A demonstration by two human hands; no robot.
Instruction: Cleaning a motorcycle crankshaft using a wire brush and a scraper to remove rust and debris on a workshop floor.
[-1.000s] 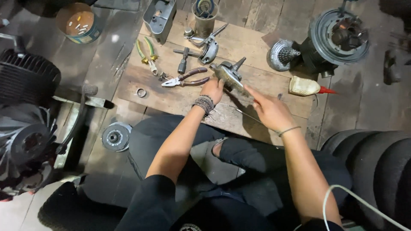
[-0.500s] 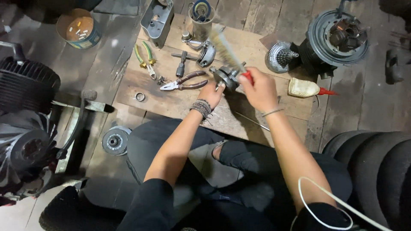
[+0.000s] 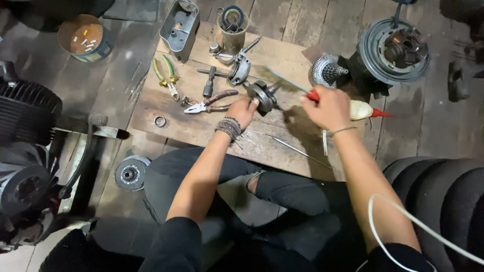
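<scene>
One grimy metal crank part (image 3: 264, 95), red-handled brush (image 3: 290, 84)

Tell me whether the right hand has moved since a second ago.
Yes. The right hand has gone up the wooden board, away from the person's knees, and now grips a red-handled tool beside the metal part that the left hand steadies.

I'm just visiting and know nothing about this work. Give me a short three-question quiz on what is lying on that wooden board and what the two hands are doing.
1. True or false: the left hand rests on a round metal engine part.
2. The right hand grips a tool with a handle of which colour? A blue, B red, C green.
3. Fill in: the green-handled pliers lie to the ___ of the red-handled pliers in the picture.

Key: 1 true; 2 B; 3 left.
</scene>
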